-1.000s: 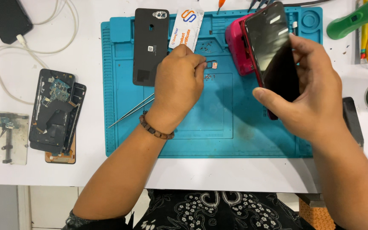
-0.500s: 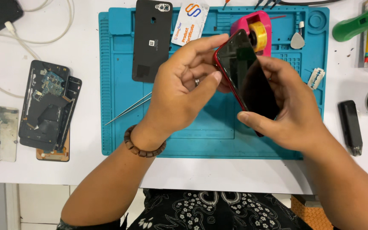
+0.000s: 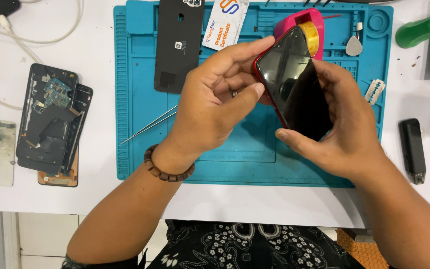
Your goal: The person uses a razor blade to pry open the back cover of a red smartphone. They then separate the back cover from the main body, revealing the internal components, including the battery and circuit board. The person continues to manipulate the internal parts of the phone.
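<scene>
Change: both hands have drawn closer to the camera since the earlier frame, the phone now tilted more upright between them, and the left thumb has come onto its edge.
Surface: white counter [image 3: 90,45], smooth and matt, carrying a teal silicone work mat [image 3: 140,124] with moulded ribs and small trays along its top.
Room: pale tiled floor shows below the counter's front edge at the left.
Phone: red-edged phone [image 3: 294,84] with a glossy black screen, held above the mat, slanted.
Right hand [image 3: 344,134]: grip closed round the phone from behind and below, thumb lying at its lower corner.
Left hand [image 3: 215,104]: fingers curled, thumb and forefinger pinching the phone's left edge; beaded wooden bracelet [image 3: 167,169] at the wrist.
On the mat: flat black back cover [image 3: 177,45], white card [image 3: 225,22], thin steel tweezers [image 3: 148,127], pink tape holder [image 3: 294,22] with a yellow roll.
Left of the mat: opened phone body [image 3: 51,119], circuit board bared.
Right of the mat: green handle [image 3: 424,27], small black block [image 3: 413,149].
</scene>
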